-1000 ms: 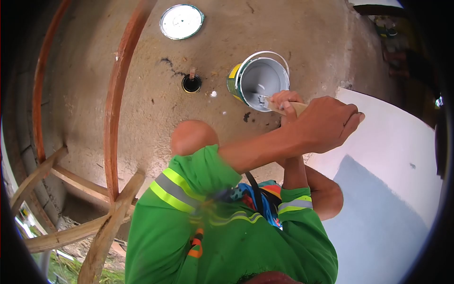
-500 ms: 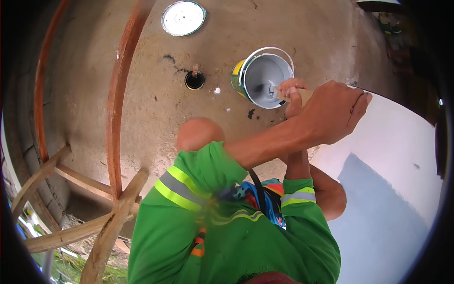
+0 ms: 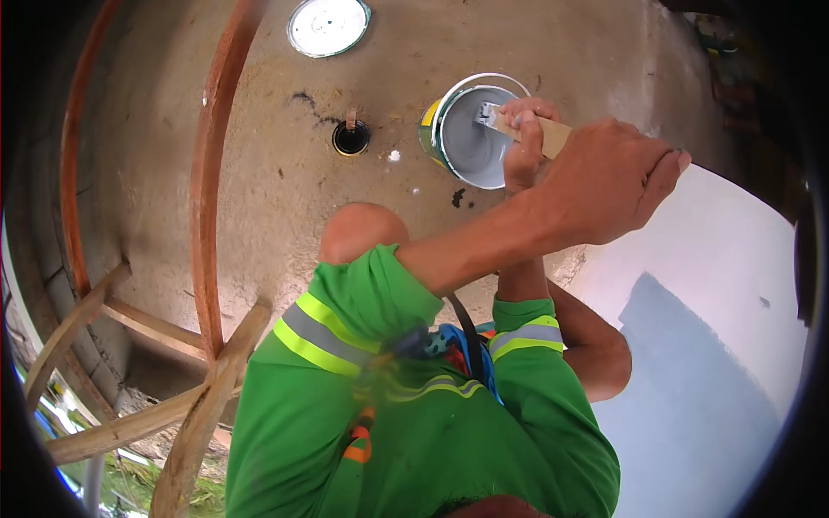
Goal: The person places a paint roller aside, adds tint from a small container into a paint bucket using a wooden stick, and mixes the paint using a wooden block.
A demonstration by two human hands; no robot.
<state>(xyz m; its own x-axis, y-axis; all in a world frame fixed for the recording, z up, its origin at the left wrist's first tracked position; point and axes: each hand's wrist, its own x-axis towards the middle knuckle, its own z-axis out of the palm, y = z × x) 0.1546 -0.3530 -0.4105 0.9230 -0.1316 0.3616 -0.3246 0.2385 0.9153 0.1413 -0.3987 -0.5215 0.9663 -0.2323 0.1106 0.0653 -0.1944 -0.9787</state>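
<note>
A flat wooden stick (image 3: pixel 555 135) slants down into a paint bucket (image 3: pixel 427 148). Its lower part is smeared with pale paint and sits over the grey paint (image 3: pixel 473 147). My right hand (image 3: pixel 525 138) is wrapped around the stick near the bucket's rim. Higher and closer to the camera, my left hand (image 3: pixel 609 186) is closed at the stick's upper end, which disappears behind the fingers. My left forearm crosses over the right one. The white bucket handle (image 3: pixel 488 76) rests toward the far side.
Left of the bucket stands a small dark can (image 3: pixel 351 138) with a brush-like piece in it. A round lid (image 3: pixel 328 26) lies farther off on the concrete floor (image 3: pixel 285 164). Timber posts (image 3: pixel 214 181) rise at left. At right is a white surface partly painted blue-grey (image 3: pixel 682 380).
The stick's lower end and my right hand have moved away from me, toward the bucket's far side. My left hand has shifted slightly the same way. Both hands keep their hold.
</note>
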